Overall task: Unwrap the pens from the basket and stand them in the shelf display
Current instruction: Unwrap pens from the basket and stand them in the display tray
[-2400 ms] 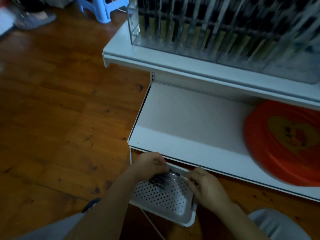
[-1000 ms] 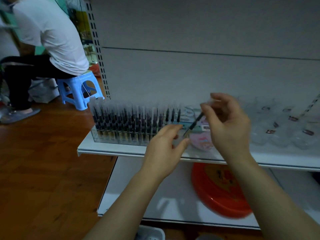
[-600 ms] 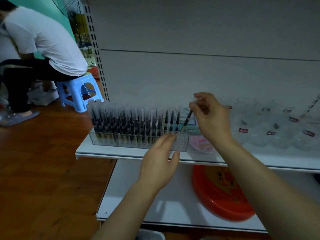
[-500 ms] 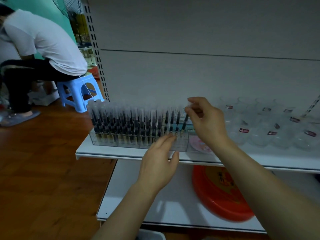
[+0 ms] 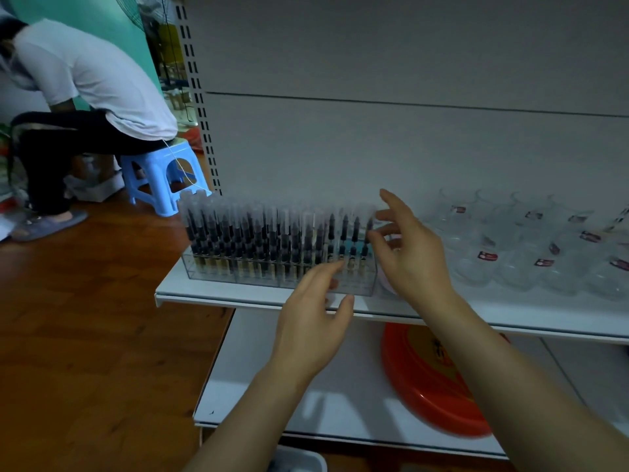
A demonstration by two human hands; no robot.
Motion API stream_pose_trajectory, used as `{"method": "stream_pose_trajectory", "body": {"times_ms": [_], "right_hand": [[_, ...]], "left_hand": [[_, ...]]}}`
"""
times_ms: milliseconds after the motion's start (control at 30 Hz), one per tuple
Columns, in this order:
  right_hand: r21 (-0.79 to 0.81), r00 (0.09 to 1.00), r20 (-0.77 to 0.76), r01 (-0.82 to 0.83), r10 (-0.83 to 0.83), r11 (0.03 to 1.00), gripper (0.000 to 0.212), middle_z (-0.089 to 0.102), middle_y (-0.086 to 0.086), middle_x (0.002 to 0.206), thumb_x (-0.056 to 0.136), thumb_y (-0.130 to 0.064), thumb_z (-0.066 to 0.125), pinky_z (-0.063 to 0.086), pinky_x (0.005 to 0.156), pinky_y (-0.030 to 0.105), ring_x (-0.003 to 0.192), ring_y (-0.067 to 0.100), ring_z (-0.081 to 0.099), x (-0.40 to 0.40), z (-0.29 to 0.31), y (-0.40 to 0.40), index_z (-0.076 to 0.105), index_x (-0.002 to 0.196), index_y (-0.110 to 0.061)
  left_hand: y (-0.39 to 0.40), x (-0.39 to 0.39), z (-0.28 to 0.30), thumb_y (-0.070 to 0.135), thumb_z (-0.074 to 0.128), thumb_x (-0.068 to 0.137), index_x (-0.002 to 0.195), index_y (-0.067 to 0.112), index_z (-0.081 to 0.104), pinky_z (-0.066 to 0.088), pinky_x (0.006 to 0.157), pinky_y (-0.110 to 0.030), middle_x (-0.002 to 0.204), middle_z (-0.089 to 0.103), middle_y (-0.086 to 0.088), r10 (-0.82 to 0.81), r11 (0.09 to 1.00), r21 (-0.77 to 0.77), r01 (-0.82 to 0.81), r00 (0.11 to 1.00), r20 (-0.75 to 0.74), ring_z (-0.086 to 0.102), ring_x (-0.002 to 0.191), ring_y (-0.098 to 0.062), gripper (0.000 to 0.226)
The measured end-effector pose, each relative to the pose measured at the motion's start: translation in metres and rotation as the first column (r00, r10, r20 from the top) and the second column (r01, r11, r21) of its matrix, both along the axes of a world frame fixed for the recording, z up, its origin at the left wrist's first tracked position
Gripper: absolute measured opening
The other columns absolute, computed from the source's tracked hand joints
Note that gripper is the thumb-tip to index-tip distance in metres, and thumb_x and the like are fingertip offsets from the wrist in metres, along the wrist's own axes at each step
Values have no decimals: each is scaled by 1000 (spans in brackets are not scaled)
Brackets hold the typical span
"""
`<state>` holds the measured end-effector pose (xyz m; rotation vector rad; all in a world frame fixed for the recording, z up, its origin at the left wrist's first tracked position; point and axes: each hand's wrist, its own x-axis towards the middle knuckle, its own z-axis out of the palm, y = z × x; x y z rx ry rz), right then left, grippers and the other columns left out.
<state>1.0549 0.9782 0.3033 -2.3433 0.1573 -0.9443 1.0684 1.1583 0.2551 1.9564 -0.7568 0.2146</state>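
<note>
A clear acrylic pen display (image 5: 238,267) stands on the white shelf (image 5: 204,294), filled with several upright dark pens with clear caps. The rightmost pen (image 5: 367,240) stands at the display's right end. My right hand (image 5: 412,253) hovers just right of that pen with fingers spread and nothing in it. My left hand (image 5: 316,321) is in front of the display's right part, fingers relaxed, fingertips near its front wall. Only a corner of the white basket (image 5: 299,461) shows at the bottom edge.
Several clear glass cups (image 5: 531,247) with small labels fill the shelf's right side. A red round tray (image 5: 432,379) lies on the lower shelf. A person in a white shirt (image 5: 92,86) sits on a blue stool (image 5: 163,178) at the left on the wooden floor.
My right hand lowered the pen into the display's right end and let it go; its fingers have spread. My left hand stays in front of the display.
</note>
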Motion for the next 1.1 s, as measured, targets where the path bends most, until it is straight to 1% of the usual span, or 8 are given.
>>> {"method": "stream_pose_trajectory", "body": {"times_ms": [133, 267, 433, 633, 733, 833, 933, 1100], "right_hand": [[8, 975, 203, 89, -88, 996, 44, 59, 2, 121, 93, -20, 70, 53, 79, 27, 96, 4, 56, -22, -12, 15, 57, 135, -17], [24, 962, 268, 53, -57, 998, 26, 56, -4, 105, 94, -19, 65, 44, 79, 9, 84, 6, 56, -46, -39, 46, 65, 117, -9], [75, 995, 67, -74, 69, 994, 29, 54, -3, 108, 93, -21, 64, 45, 78, 14, 83, 8, 57, -60, -117, 88, 64, 120, -12], [162, 952, -254, -131, 170, 978, 32, 54, -10, 117, 95, -25, 65, 45, 78, 8, 93, -1, 56, -70, -214, 126, 60, 127, -23], [195, 879, -435, -120, 196, 973, 35, 53, -14, 121, 96, -31, 63, 53, 83, 22, 98, 2, 58, -76, -258, 145, 57, 130, -28], [190, 766, -610, -109, 204, 976, 35, 56, -12, 125, 99, -32, 58, 47, 91, 22, 110, 7, 56, -80, -297, 164, 55, 133, -27], [153, 667, -714, -147, 212, 977, 28, 62, -6, 118, 99, -32, 56, 46, 86, 25, 106, 14, 57, -84, -334, 181, 59, 125, -25], [74, 520, -837, -194, 166, 978, 20, 65, -2, 105, 98, -30, 52, 50, 78, 31, 97, 16, 60, -88, -387, 197, 66, 111, -23]], "left_hand": [[8, -9, -9, 25, 67, 92, 109, 28, 63, 48, 72, -15, 99, 59, 19, 85, 991, -109, -82, 996, 18, 59, 91, -2, 17], [24, -17, -29, 24, 64, 95, 95, 26, 62, 45, 64, -17, 81, 61, 13, 146, 970, -187, -157, 987, -74, 58, 76, -8, 4], [58, -16, -87, 30, 62, 95, 98, 28, 61, 51, 67, -29, 83, 63, 10, 208, 965, -109, -240, 946, -247, 59, 76, -9, 3], [110, -19, -173, 36, 62, 95, 115, 33, 58, 54, 84, -27, 103, 64, 16, 279, 960, 133, -245, 854, -439, 60, 98, -2, 21], [132, -20, -212, 37, 60, 96, 120, 28, 57, 52, 89, -27, 110, 62, 14, 315, 936, 294, -192, 827, -465, 59, 103, -4, 26], [150, -22, -254, 34, 59, 95, 121, 21, 60, 52, 84, -25, 109, 62, 7, 345, 897, 423, -129, 803, -486, 61, 99, -8, 29], [165, -27, -292, 36, 59, 93, 113, 28, 57, 54, 79, -25, 112, 58, 5, 349, 838, 545, -31, 798, -491, 59, 92, -8, 21], [179, -33, -337, 27, 53, 96, 133, 21, 47, 53, 82, -34, 139, 46, -4, 407, 715, 687, 130, 722, -560, 60, 106, -23, 38]]}}
